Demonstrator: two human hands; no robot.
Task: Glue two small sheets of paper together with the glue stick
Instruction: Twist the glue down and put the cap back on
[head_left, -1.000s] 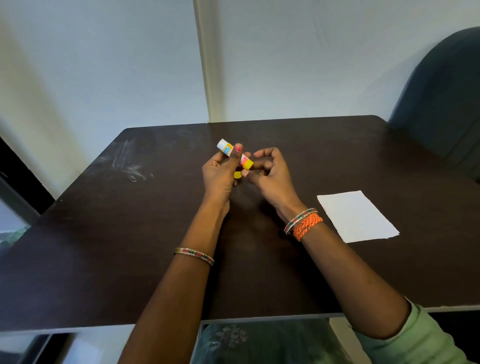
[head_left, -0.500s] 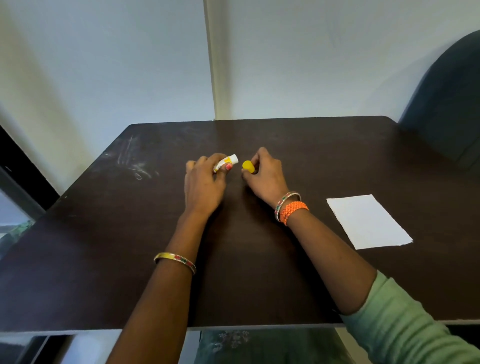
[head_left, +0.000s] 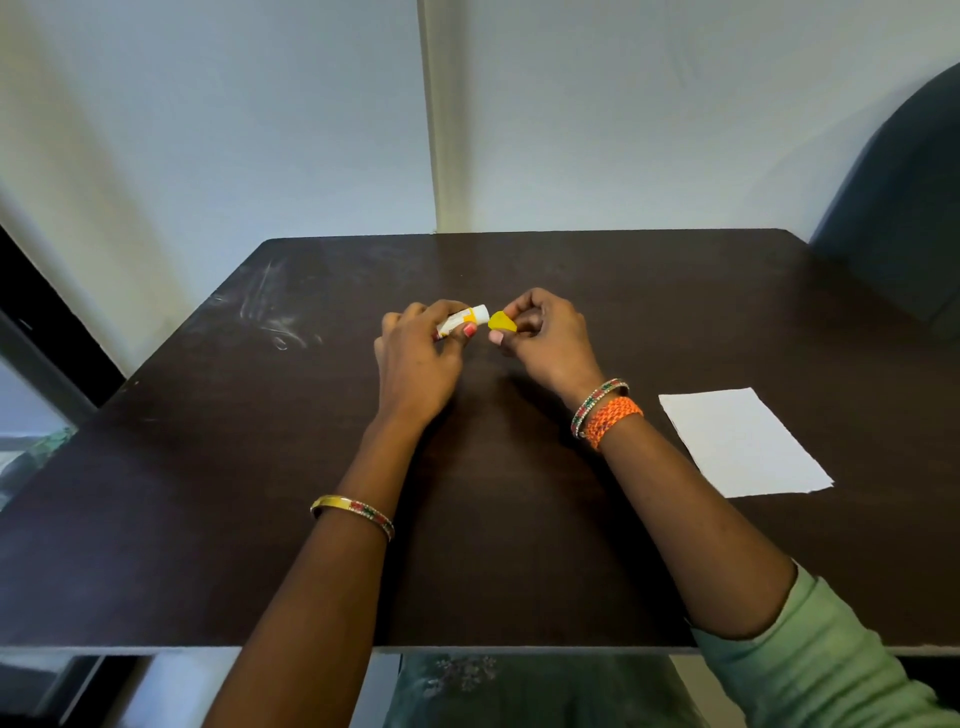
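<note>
My left hand (head_left: 415, 358) grips a small white and yellow glue stick (head_left: 464, 320) lying roughly level, its open end pointing right. Just beside that end, my right hand (head_left: 545, 340) pinches the yellow cap (head_left: 502, 322) between thumb and fingers. The cap is off the stick, a small gap between them. Both hands hover over the middle of the dark table (head_left: 260, 493). White paper (head_left: 743, 441) lies flat on the table to the right of my right forearm; I cannot tell whether it is one sheet or two stacked.
A dark chair back (head_left: 904, 208) stands at the far right beyond the table. A white wall (head_left: 571, 114) runs behind the table. Faint pale scuff marks (head_left: 275, 322) show on the table's far left.
The cap has come off the glue stick. One second ago both hands held it together, raised; now they sit lower and apart, the stick in the left and the cap in the right.
</note>
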